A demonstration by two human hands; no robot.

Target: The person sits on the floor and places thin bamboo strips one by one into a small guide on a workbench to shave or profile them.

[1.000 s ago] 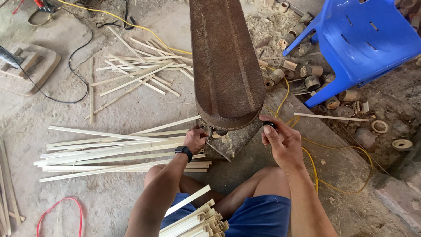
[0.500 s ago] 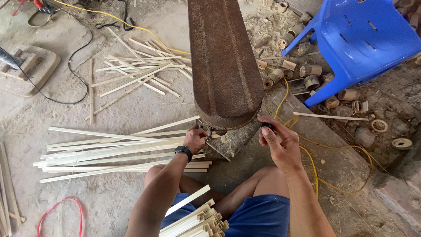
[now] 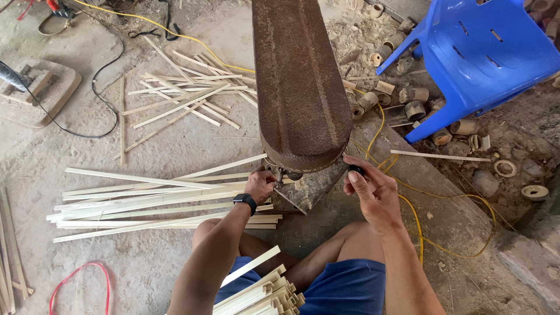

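the bundle of cut sticks (image 3: pixel 262 294) rests on the person's lap, nearest of all, its ends pointing up toward the machine.

just past the knees the two hands sit at the near end of the rusty metal cover (image 3: pixel 297 81). the left hand (image 3: pixel 260 184) is curled up tight at the small metal part (image 3: pixel 280 175) under the cover's rounded lip, right on it. i cannot see what the fingers pinch there. the right hand (image 3: pixel 367 189) is on the other side of the lip, thumb and fingers closed on a small dark knob (image 3: pixel 354 170). both hands are about as near to the lip as each other, one on each side.

the cover's long side runs straight away from the hands, up and far.

off to the left of the left hand, touching nothing, lies the pile of long pale strips (image 3: pixel 146 198) on the floor, lying sideways. farther out sit more strips (image 3: pixel 181 99), and the blue chair (image 3: pixel 478 58) far right.
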